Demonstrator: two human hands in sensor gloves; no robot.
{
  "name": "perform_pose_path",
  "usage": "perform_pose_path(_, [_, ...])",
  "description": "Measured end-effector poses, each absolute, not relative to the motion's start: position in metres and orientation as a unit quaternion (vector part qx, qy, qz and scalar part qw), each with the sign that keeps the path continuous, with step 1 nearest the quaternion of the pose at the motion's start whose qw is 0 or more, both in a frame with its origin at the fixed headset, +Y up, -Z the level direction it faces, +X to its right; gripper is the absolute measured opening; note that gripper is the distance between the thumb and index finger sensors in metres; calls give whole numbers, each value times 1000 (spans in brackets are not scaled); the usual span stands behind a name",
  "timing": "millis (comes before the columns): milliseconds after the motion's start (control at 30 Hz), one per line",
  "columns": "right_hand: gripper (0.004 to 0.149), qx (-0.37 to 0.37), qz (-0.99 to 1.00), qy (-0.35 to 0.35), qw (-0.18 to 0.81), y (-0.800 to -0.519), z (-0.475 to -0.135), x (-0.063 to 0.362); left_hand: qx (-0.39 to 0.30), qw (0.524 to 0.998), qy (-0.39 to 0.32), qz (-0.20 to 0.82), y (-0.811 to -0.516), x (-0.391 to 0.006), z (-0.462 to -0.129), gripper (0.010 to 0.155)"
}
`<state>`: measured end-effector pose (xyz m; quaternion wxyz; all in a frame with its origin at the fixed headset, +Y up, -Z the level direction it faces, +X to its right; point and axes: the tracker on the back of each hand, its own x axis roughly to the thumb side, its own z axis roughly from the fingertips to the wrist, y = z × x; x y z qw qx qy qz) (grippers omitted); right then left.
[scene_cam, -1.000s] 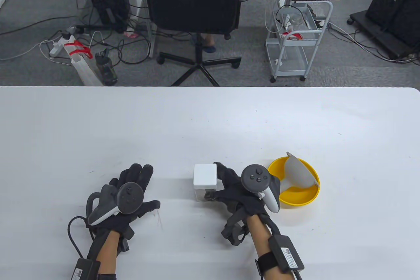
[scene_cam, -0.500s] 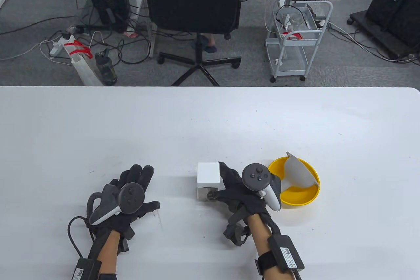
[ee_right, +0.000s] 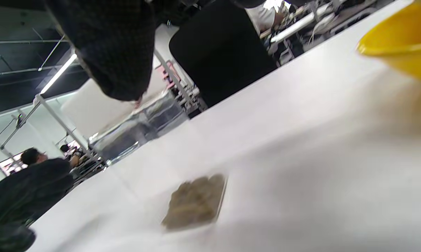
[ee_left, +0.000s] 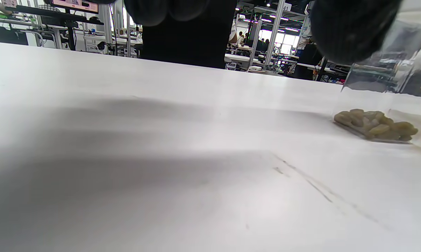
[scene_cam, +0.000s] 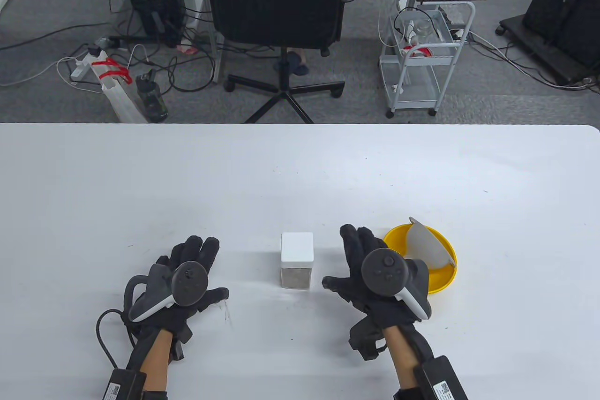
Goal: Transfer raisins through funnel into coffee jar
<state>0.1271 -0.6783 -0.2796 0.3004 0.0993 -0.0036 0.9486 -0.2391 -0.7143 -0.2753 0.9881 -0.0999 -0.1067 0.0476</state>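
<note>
Nearest us, our left hand [scene_cam: 187, 285] and right hand [scene_cam: 375, 273] lie flat on the table [scene_cam: 300, 170], fingers spread, holding nothing. Between them, apart from both, the coffee jar [scene_cam: 296, 266] stands upright — white lid on top, raisins [ee_left: 375, 125] at its bottom. Beyond our right hand the yellow bowl [scene_cam: 440, 273] holds the funnel [scene_cam: 424, 243] — its spout hidden

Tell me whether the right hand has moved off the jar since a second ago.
Yes. The right hand has let go of the jar and shifted right, toward the yellow bowl; its fingers now lie straight, apart from the jar.
</note>
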Motion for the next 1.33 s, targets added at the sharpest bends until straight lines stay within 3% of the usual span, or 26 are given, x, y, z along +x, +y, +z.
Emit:
perform_pose_path(267, [105,43,973,-86,209,-691,-269,155,-89,991,-99,32,-714,-237,-274,94])
perform_pose_path(433, [106,23,992,-72,101,-702,-270,162,-80,992,-96,26,-714,-236,-274,94])
perform_pose_path(1333, [106,28,995,-47,85,-703,-270,159,-58,994,-91,11,-709,-231,-272,94])
